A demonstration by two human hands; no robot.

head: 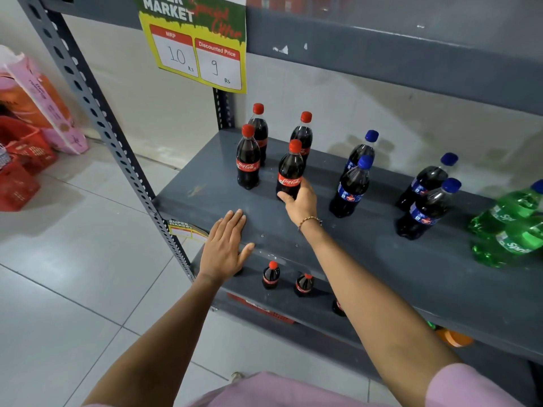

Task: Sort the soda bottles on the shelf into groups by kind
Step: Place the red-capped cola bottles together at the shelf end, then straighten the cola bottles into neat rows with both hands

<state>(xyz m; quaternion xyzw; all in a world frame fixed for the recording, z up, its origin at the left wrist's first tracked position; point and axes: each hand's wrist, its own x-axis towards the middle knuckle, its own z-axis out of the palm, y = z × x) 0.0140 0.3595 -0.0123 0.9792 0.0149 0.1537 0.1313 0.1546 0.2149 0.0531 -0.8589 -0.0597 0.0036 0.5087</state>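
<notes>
Gripping the front Coca-Cola bottle [290, 171] low on its body, my right hand [299, 201] stands it on the shelf [367, 248], nearest of four red-capped bottles. My left hand [224, 245] lies flat, fingers spread, on the shelf's front edge just left of that bottle.

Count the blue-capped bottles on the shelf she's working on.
4, all upright: back-left, front-left, back-right, front-right. A blue cap at the right edge tops a green bottle; more may sit off-frame.
</notes>
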